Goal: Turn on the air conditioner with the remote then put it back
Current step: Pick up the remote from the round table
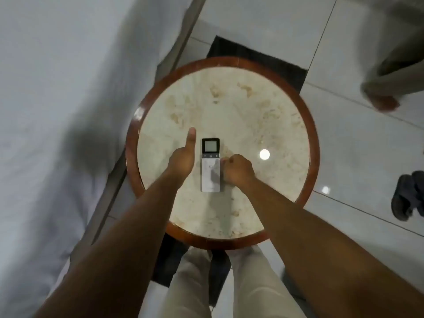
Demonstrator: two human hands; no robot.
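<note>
Head view: remote (210, 165) at table (229, 106) centre—light, rigid, slick; grip its long edges. Left hand (181, 160) spread at nine o'clock, right hand (238, 169) curled at three—both holding nothing.

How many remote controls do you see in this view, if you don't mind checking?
1. The remote lies flat on the round table, between the left hand and the right hand. Others may lie out of view.

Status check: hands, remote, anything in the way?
Left hand open beside the remote, not touching. Right hand curled at its right edge; grip unclear. Remote flat on round table. Nothing blocking.
</note>
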